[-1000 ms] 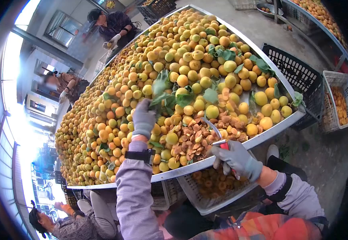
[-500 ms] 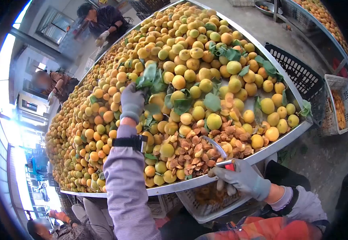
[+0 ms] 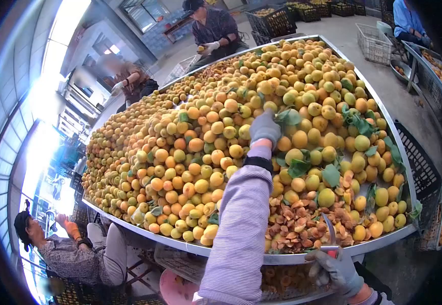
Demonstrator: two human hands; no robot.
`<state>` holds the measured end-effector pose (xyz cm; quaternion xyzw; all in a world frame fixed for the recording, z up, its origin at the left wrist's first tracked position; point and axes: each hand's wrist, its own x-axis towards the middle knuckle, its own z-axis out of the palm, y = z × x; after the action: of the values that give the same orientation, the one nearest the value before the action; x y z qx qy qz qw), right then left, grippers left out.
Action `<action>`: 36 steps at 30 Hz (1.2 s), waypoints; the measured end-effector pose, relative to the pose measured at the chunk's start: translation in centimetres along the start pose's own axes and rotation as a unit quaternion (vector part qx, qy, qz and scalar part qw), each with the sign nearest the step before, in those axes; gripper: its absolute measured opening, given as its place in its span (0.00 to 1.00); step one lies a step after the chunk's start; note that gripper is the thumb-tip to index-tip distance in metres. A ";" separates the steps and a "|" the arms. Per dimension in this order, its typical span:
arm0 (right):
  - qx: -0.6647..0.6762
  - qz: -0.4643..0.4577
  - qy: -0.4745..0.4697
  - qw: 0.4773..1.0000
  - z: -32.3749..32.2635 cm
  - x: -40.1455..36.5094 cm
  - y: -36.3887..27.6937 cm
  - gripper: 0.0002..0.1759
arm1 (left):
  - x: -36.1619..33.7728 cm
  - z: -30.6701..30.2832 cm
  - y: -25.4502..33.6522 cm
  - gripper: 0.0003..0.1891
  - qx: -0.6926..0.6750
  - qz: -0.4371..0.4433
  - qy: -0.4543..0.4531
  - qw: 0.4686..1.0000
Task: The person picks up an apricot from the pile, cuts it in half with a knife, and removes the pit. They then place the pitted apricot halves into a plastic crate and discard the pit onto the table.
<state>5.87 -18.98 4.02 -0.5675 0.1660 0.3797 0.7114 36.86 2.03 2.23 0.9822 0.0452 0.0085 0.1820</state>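
Bottom-left: seated co-worker (image 3: 53,249) w/ orange glove, beside rim of metal tray (image 3: 145,231). Across tray: heap of apricots (image 3: 180,168), yellow to orange, some w/ green leaves. Centre: left hand (image 3: 264,128), grey glove, striped sleeve, stretched far over heap, fingers curled down on fruit just beside a leaf (image 3: 288,117); can't tell if gripping anything. Near front rim, right of sleeve: pile of brown pits (image 3: 297,223) among apricots. Lower right: right hand (image 3: 335,272), grey glove, closed round red-handled knife (image 3: 329,234), blade pointing up over rim, just beside pits. Far right: black crate (image 3: 420,170) by tray edge.
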 end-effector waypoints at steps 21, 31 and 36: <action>0.035 -0.022 -0.039 0.998 -1.3 0.1 1.4 0.18 | -6.1 -0.5 -1.2 0.28 -0.090 0.143 -0.149 0.974; 0.051 -0.036 -0.055 0.997 -2.0 0.1 1.7 0.22 | -8.9 0.3 -0.3 0.24 0.161 0.151 -0.135 0.966; 0.046 -0.057 -0.060 0.996 -1.8 0.1 1.8 0.22 | -8.8 1.4 -3.2 0.24 -0.048 0.177 -0.107 0.977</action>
<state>4.99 -20.45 2.15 -0.5188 0.1080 0.3637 0.7661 27.91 3.74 -0.23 0.9601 -0.1493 -0.0624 0.2282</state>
